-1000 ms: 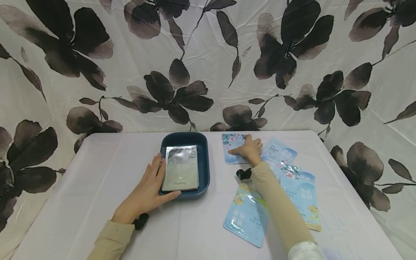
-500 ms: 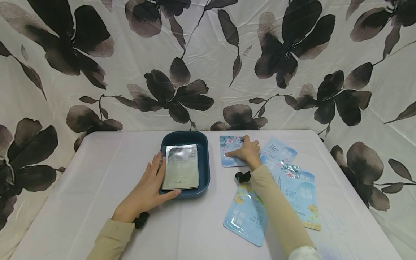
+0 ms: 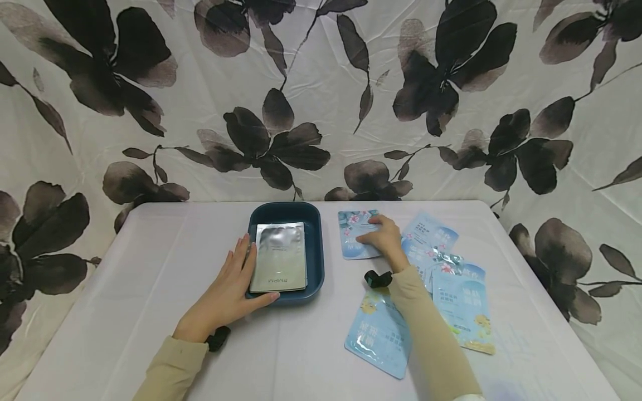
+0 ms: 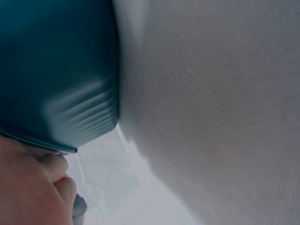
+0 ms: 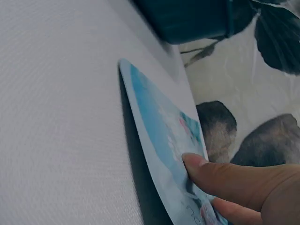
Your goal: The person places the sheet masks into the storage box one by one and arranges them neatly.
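A dark blue tray [image 3: 313, 245] holds silver-green sachets [image 3: 279, 259] marked PMPM. My left hand [image 3: 223, 301] rests on its left side with long straight fingers, the thumb over the near rim. The tray's outer wall [image 4: 56, 61] fills the upper left of the left wrist view. To the right of the tray, my right hand [image 3: 387, 239] pinches a blue flowered sheet mask packet [image 3: 349, 249] by its right part. In the right wrist view the thumb lies on the packet's face, the packet [image 5: 154, 122] buckles beside it, and one long edge stands off the cloth above a shadow.
More blue packets lie on the right: a flowered one [image 3: 431, 228] at the back, overlapping ones [image 3: 463, 312] with a yellow cartoon figure, and one [image 3: 378, 342] nearer the front, partly under my right sleeve. A floral curtain [image 3: 281, 150] hangs behind the white table [image 3: 150, 267].
The flowered packet has slid slightly left and nearer. My right hand has drawn back toward its right edge, with thumb and fingers closer together. The left hand and tray have not moved.
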A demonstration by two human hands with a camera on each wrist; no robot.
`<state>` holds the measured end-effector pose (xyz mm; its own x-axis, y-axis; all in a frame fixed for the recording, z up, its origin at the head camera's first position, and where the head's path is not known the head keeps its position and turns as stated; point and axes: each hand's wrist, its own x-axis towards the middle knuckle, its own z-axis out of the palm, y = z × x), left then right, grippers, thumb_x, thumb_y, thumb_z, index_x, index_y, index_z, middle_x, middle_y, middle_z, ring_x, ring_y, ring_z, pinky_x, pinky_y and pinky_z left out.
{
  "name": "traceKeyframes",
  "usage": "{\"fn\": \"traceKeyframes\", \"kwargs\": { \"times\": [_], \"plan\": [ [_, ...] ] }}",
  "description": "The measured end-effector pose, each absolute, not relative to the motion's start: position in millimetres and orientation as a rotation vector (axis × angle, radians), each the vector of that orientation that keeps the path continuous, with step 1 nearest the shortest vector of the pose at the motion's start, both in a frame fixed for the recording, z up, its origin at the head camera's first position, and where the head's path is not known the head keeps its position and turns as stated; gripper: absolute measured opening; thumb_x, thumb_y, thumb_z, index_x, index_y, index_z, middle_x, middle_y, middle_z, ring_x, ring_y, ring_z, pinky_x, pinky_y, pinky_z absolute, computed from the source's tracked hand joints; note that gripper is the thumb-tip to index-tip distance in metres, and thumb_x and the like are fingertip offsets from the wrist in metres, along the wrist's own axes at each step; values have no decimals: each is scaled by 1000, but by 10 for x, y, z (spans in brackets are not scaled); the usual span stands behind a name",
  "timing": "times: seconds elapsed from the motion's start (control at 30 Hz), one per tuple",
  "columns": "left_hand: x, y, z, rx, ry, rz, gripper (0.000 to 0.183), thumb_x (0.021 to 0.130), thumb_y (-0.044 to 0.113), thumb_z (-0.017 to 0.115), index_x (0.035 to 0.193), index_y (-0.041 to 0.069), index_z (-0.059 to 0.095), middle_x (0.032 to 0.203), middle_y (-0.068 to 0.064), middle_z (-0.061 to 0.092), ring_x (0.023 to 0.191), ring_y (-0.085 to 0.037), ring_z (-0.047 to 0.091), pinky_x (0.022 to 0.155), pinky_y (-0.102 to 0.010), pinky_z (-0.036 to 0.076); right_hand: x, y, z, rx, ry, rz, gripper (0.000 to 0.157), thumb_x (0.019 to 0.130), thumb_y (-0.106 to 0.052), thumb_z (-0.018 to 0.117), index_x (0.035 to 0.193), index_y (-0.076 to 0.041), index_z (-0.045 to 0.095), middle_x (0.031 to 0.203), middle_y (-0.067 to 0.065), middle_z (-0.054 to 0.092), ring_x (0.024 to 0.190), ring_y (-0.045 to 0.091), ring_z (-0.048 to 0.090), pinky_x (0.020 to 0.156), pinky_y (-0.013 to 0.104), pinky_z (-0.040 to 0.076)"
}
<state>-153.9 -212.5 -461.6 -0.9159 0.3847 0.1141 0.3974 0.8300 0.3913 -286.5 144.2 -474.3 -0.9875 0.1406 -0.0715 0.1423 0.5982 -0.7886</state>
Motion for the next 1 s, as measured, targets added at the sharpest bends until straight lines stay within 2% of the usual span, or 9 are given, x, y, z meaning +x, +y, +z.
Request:
{"fn": "traceKeyframes", "kwargs": {
  "times": [0.2,0.33,0.43,0.53,0.7,0.8,1.0],
  "plan": [
    [-1537,-2122,-4614,-642,-2979,-653,118,84,70,63,157,-5,7,164,-18,-12,151,-35,-9,120,-55,6,-2844,1542,-4828,261,2618,-1701,54,75,-3,82,127,-1,66,147,20,47,138,34,40,115,44,31],
    [-1528,-2114,-4615,-635,-2988,-665,119,83,71,63,157,-4,7,164,-16,-12,151,-32,-11,121,-53,4,-2817,1606,-4888,260,2440,-1870,54,76,2,79,128,-1,65,151,16,43,137,30,42,114,40,33],
    [-1518,-2114,-4625,-627,-2996,-660,120,82,72,62,157,-2,6,165,-15,-12,151,-32,-10,121,-53,4,-2786,1637,-4911,241,2334,-1920,56,76,4,78,130,-2,64,149,15,45,130,30,49,108,39,41],
    [-1507,-2116,-4628,-627,-2999,-663,119,83,72,62,157,-2,6,164,-16,-12,151,-33,-9,121,-54,5,-2759,1652,-4917,197,2281,-1918,56,78,3,76,132,-4,63,147,14,47,124,29,54,97,33,49],
    [-1500,-2123,-4616,-617,-2998,-667,119,82,71,63,157,-2,6,165,-15,-12,151,-34,-8,121,-54,6,-2764,1642,-4923,113,2218,-1966,41,88,-2,69,129,-2,66,144,16,52,112,26,63,81,23,55],
    [-1510,-2127,-4616,-617,-2992,-653,119,82,71,63,158,-1,6,165,-15,-12,151,-35,-7,121,-54,7,-2775,1629,-4922,99,2154,-2033,34,94,-3,63,128,1,66,137,20,57,103,22,68,78,26,58],
    [-1524,-2135,-4624,-624,-2989,-656,119,83,72,62,158,-1,5,165,-14,-13,151,-33,-8,121,-54,6,-2770,1613,-4879,182,2087,-2108,32,97,-5,60,128,0,66,133,19,60,94,15,70,75,27,59]
  ]
}}
